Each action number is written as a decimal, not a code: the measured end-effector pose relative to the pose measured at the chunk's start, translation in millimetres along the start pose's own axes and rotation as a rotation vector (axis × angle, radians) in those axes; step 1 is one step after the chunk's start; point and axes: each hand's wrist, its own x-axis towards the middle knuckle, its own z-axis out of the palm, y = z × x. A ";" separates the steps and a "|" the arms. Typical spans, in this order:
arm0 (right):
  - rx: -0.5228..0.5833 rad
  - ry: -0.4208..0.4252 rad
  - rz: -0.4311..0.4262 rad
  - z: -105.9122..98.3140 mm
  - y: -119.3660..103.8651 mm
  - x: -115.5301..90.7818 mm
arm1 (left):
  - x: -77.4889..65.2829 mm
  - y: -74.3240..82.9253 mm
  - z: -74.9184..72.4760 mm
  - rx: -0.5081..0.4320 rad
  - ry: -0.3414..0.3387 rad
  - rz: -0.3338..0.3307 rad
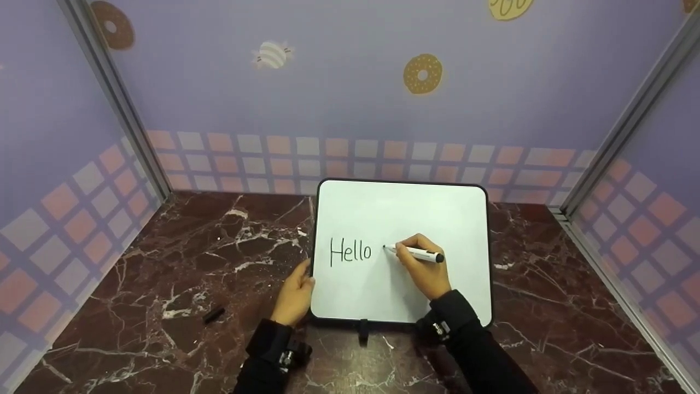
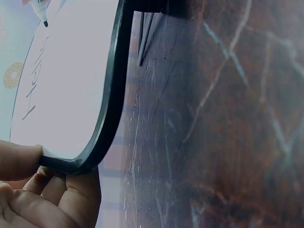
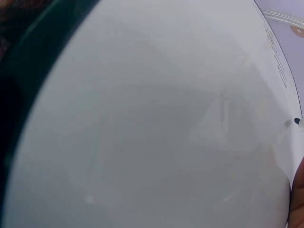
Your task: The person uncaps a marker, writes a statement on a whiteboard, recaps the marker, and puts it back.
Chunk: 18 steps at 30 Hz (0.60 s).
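Note:
A whiteboard [image 1: 415, 213] with a black frame stands tilted on the table, with "Hello" [image 1: 350, 252] written in black on its left part. My left hand [image 1: 293, 295] grips the board's left edge; in the left wrist view the thumb [image 2: 19, 159] lies on the front and the other fingers [image 2: 71, 199] curl behind. With my right hand [image 1: 426, 271] I hold a white marker [image 1: 424, 254], its black tip at the board just right of the word. In the right wrist view the marker tip [image 3: 298, 121] and a bit of the hand [image 3: 298, 199] show at the right edge.
A black marker cap [image 1: 214, 314] lies on the dark red marbled table [image 1: 246, 257], left of my left hand. A black stand foot [image 1: 363, 332] sticks out under the board's lower edge. Purple walls [image 1: 350, 98] with metal corner posts [image 1: 117, 104] enclose the table.

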 end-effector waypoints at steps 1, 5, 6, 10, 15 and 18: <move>0.002 0.001 -0.004 0.2 3.2 0.5 | 0.2 0.0 0.1 0.002 0.001 0.000; -0.016 0.016 -0.008 0.3 -2.6 -0.9 | 0.1 1.2 -0.5 -0.016 -0.010 0.007; -0.021 0.018 -0.006 0.0 -6.6 -1.7 | 0.0 1.7 -0.7 -0.018 -0.010 0.008; -0.043 0.015 -0.006 -1.4 -16.0 -4.1 | -0.2 2.9 -1.5 -0.005 -0.006 0.012; -0.055 0.012 -0.002 -2.4 -16.8 -6.4 | 0.0 3.0 -1.8 0.013 0.003 -0.001; -0.056 0.011 0.000 -3.0 -16.0 -8.3 | 0.2 2.5 -1.6 0.032 0.010 -0.006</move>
